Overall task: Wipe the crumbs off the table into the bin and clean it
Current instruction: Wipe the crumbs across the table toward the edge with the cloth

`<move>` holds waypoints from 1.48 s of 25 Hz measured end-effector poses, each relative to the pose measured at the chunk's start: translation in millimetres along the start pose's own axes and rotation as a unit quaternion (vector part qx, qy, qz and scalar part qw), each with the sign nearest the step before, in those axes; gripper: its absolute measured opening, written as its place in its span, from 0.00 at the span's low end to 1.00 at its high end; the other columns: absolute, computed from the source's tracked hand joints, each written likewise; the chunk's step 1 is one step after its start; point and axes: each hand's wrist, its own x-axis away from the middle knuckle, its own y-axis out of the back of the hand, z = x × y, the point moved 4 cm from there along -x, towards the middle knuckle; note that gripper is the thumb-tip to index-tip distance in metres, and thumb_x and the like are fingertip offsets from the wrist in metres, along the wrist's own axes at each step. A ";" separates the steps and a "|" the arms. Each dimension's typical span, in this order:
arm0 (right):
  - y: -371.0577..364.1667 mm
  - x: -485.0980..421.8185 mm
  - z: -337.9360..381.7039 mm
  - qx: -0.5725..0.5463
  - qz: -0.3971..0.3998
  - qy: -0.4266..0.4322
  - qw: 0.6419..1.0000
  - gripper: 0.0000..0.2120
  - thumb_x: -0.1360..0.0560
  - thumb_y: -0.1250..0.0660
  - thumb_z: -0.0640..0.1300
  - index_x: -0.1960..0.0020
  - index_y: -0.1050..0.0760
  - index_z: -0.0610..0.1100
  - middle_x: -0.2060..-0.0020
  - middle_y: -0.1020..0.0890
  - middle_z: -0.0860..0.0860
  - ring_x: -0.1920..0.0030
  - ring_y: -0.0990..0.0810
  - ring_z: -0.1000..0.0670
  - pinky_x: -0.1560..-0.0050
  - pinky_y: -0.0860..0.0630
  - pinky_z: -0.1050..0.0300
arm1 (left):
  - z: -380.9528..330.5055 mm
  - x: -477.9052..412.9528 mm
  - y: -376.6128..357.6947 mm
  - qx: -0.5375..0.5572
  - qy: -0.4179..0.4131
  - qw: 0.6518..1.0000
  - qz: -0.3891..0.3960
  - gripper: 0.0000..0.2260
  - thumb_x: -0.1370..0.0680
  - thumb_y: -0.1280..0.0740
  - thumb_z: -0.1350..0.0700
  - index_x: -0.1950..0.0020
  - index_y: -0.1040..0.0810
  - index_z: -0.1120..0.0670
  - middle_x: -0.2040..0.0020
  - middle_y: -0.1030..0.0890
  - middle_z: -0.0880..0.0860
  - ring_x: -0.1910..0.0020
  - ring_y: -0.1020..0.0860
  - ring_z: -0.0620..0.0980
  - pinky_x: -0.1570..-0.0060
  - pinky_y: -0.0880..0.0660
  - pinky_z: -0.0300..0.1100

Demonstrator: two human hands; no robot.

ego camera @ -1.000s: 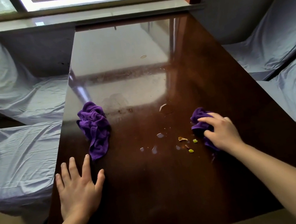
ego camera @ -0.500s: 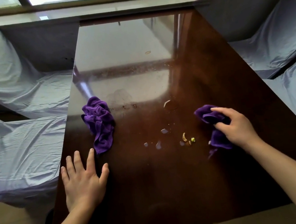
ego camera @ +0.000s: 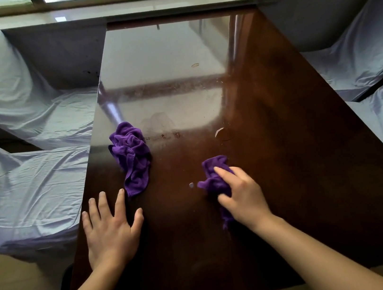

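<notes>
Right hand fingers clamped on small crumpled purple cloth, mid dark glossy wooden table. Left hand flat, fingers spread, nearer table's left edge. Bin unseen. Advice: press flat, one-direction strokes.

Seats draped in pale blue covers flank both sides, and a window sill, perhaps stone, runs behind

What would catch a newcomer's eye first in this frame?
Two bright purple cloths stand out against the dark glossy table: a crumpled spare cloth lying left of centre, and a second cloth gripped under the right hand near the middle. The left hand lies flat, fingers spread, just below the spare cloth, and a small pale speck sits just left of the held cloth.
</notes>
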 end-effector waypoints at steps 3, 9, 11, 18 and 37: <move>9.7 -18.7 13.8 -0.123 -0.028 -0.001 0.992 0.29 0.36 0.28 0.37 0.35 0.23 0.46 0.43 0.18 0.48 0.44 0.21 0.51 0.43 0.32 0.71 | -0.3 0.8 1.0 0.000 0.000 1.000 -0.001 0.31 0.24 0.47 0.35 0.23 0.45 0.44 0.22 0.45 0.59 0.23 0.52 0.59 0.25 0.54 0.56; 56.3 -49.7 -35.9 -0.089 -0.027 -0.076 0.993 0.26 0.34 0.29 0.38 0.38 0.23 0.54 0.44 0.18 0.51 0.45 0.20 0.49 0.42 0.24 0.54 | -0.6 0.8 1.2 0.002 -0.001 1.000 -0.002 0.31 0.24 0.46 0.36 0.23 0.45 0.44 0.22 0.44 0.60 0.23 0.51 0.59 0.25 0.54 0.56; 46.5 -55.5 -38.1 -0.045 0.005 -0.069 0.997 0.25 0.33 0.29 0.37 0.38 0.22 0.53 0.42 0.19 0.50 0.43 0.21 0.46 0.43 0.27 0.57 | -1.2 0.7 1.7 0.002 -0.002 1.000 -0.004 0.31 0.24 0.45 0.36 0.23 0.44 0.44 0.22 0.44 0.60 0.23 0.51 0.59 0.25 0.54 0.56; -1.1 -43.5 15.2 -0.035 0.140 0.089 0.986 0.25 0.36 0.31 0.38 0.41 0.20 0.54 0.42 0.18 0.53 0.44 0.21 0.49 0.40 0.25 0.54 | 0.1 0.1 -0.3 0.000 -0.003 1.000 -0.007 0.30 0.24 0.45 0.36 0.23 0.44 0.44 0.22 0.44 0.60 0.23 0.50 0.60 0.26 0.54 0.56; -14.9 16.0 27.6 -0.013 0.124 0.063 0.990 0.27 0.33 0.31 0.43 0.33 0.25 0.53 0.40 0.21 0.52 0.44 0.24 0.49 0.40 0.27 0.55 | 0.8 -0.4 -1.7 0.004 -0.005 1.000 -0.008 0.30 0.24 0.46 0.35 0.23 0.44 0.45 0.22 0.44 0.60 0.23 0.50 0.60 0.26 0.53 0.57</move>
